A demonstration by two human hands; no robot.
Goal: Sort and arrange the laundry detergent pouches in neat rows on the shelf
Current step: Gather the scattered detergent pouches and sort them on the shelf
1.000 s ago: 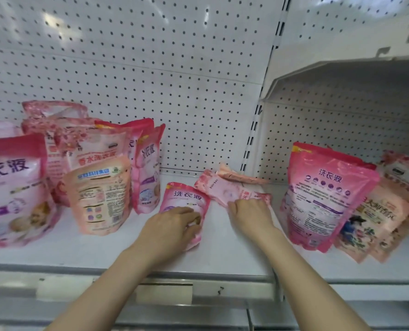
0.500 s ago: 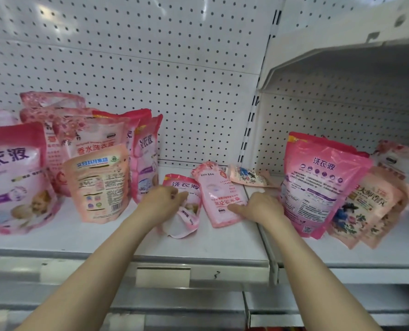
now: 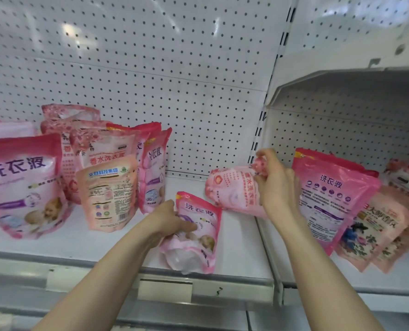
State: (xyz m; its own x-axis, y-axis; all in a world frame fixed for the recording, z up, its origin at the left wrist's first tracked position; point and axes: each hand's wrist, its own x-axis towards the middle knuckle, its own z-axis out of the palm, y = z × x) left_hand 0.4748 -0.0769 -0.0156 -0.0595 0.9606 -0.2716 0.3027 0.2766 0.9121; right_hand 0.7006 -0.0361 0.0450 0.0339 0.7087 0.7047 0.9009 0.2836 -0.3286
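Bright overhead light glares on the pegboard (image 3: 151, 68); edges bend, left pouches (image 3: 19, 187) blur.

A white pegboard back panel (image 3: 151, 56) dotted with small dark holes fills the upper left, with soft patches of reflected light on it. A slotted metal upright (image 3: 261, 118) runs slantwise down its right edge. Right of that, an upper white ledge (image 3: 330, 51) juts forward, with a notch and a round hole near its right end; its shaded underside overhangs a second pegboard panel (image 3: 342, 120). Along the bottom runs a grey price rail (image 3: 91, 274) bearing a blank white label (image 3: 57, 280) and a blank grey tag holder (image 3: 165, 289), with a small dark mark just to the holder's right.
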